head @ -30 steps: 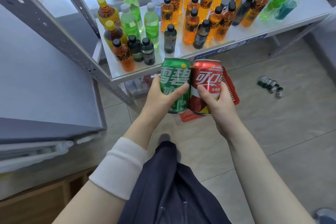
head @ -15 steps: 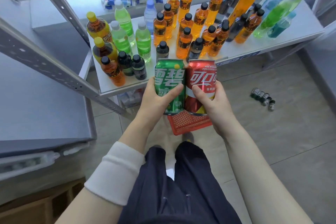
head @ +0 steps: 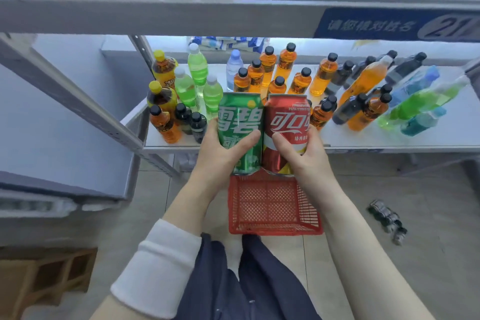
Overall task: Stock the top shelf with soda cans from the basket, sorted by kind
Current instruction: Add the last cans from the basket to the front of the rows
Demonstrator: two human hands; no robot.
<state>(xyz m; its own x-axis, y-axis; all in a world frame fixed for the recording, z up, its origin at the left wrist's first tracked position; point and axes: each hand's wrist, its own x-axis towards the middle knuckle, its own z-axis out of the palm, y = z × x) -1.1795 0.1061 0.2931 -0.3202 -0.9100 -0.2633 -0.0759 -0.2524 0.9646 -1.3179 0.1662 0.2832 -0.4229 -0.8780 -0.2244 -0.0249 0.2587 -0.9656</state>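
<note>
Just below my grips sits the red plastic mesh basket (head: 272, 232), with no cans showing in it. My left grip (head: 218, 153) wraps the green aluminium soda can (head: 239, 117) and my right grip (head: 304, 156) wraps the red aluminium soda can (head: 285, 117), both upright and touching. Beyond them stand plastic drink bottles (head: 320, 78). Above and ahead runs the grey metal top shelf (head: 155, 11). I judge this the carrying step. Next, both cans must clear that edge and land apart, each with its kind.

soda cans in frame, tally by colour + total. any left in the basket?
green can: 1, held in the left hand
red can: 1, held in the right hand
cans showing in the red basket: 0 (its far edge is hidden behind the held cans)
Total: 2
</note>
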